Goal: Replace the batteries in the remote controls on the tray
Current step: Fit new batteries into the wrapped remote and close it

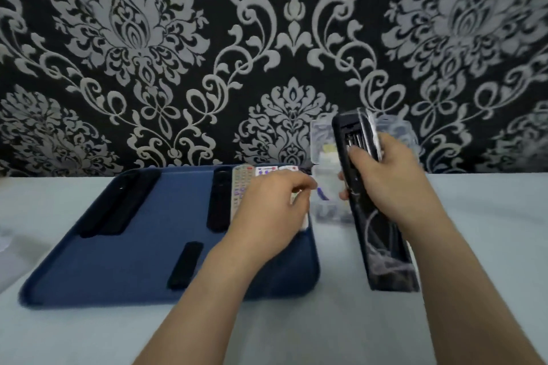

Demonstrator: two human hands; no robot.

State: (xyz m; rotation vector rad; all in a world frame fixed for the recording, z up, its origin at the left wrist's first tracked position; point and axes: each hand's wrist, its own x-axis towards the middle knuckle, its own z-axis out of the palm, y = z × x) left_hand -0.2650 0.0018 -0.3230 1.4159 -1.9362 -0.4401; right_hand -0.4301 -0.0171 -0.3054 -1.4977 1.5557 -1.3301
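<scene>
Two hands are working over a table covered with a pale cloth (296, 335). Nearest, a blue tray (89, 281) is lying on the cloth to the left. A short black piece (185, 265) is lying on the tray's near half; it could be a slim remote or a battery cover, too blurred to tell. The right hand (385, 184) is gripping a long black remote (382, 246) wrapped in clear plastic, fingers curled round its middle, just right of the tray. The remote's battery compartment (354, 139) near the far end is facing the camera and standing open, with a fingertip at its lower edge. The left hand (272, 210) is hovering over the tray's far right corner with fingers curled; whether they are pinching anything cannot be told. Beside it a grey remote (238, 187) with coloured buttons and a black remote (219, 201) are lying side by side, and two more black remotes (118, 207) are lying further left. Between the hands a clear plastic box (323, 184) is standing on the cloth. Black-and-silver damask wallpaper (178, 38) is filling the background.
</scene>
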